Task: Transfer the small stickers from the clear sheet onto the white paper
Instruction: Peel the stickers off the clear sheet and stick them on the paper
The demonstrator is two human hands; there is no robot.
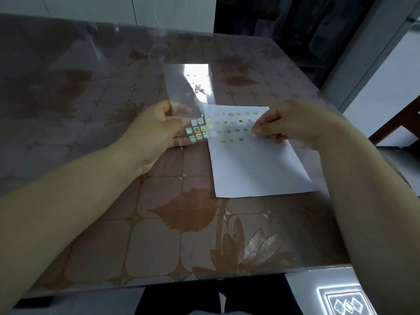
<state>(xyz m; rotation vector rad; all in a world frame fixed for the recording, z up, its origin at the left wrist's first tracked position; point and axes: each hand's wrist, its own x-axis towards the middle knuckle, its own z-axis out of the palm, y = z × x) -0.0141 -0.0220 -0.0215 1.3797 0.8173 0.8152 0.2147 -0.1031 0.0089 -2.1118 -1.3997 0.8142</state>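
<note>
My left hand (156, 130) holds the clear sheet (188, 87) by its near end, thumb on top and fingers showing through the film. Several small green and yellow stickers (197, 130) remain on that end. The white paper (256, 169) lies flat on the table to the right, with several stickers (236, 122) in rows across its far half. My right hand (281, 126) hovers over the paper's far right part and pinches a small sticker (253, 133) between thumb and forefinger, right at the paper's surface.
The brown table (159, 235) has a glossy floral cover. Its right edge and a dark wooden chair part (395, 130) lie close to my right arm. The near table edge runs along the bottom, with floor tiles (345, 303) below.
</note>
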